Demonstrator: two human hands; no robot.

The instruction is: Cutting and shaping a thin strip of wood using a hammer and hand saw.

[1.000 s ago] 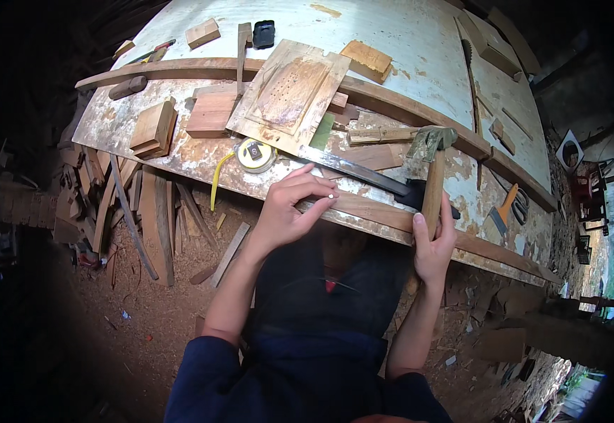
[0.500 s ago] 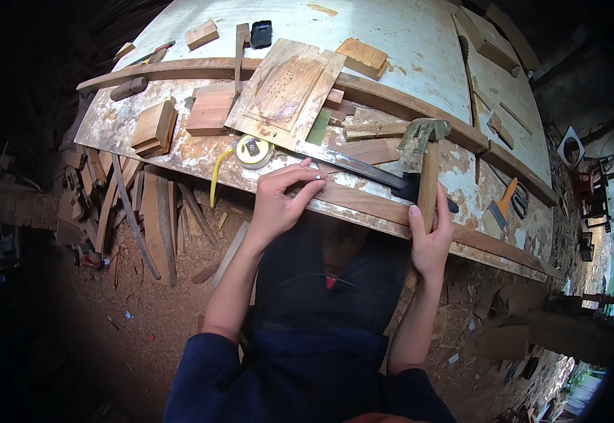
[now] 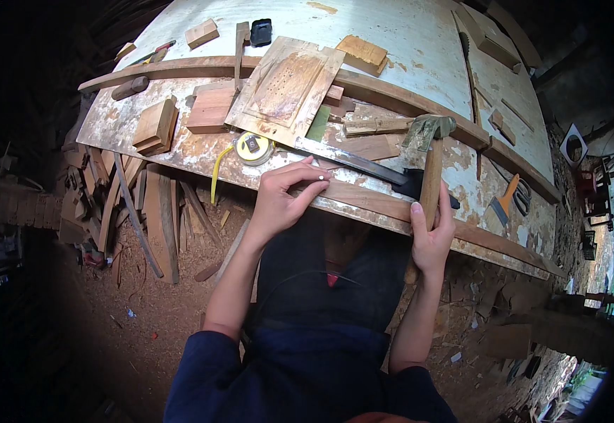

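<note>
My right hand [image 3: 433, 240] is wrapped round the wooden handle of a hammer [image 3: 430, 180], whose head points away over the table. Thumb and forefinger of my left hand [image 3: 286, 194] are pinched together over a long wooden strip [image 3: 370, 201] along the table's near edge. A tiny pale tip shows at those fingers; what it belongs to is too small to name. Just beyond lies a metal try square [image 3: 352, 165] with a black handle, partly behind the hammer. Left of my left hand sits a yellow tape measure [image 3: 253, 148], its tape hanging over the edge.
A carved wooden panel [image 3: 286, 88] rests across wood blocks and a long beam [image 3: 409, 104] on the worn table [image 3: 391, 28]. A paintbrush [image 3: 503, 204] and scissors [image 3: 523, 197] lie at the right. Below left, offcuts [image 3: 159, 218] lean under the table.
The hammer and both hands have shifted very slightly to the right in the picture. Both grips look the same.
</note>
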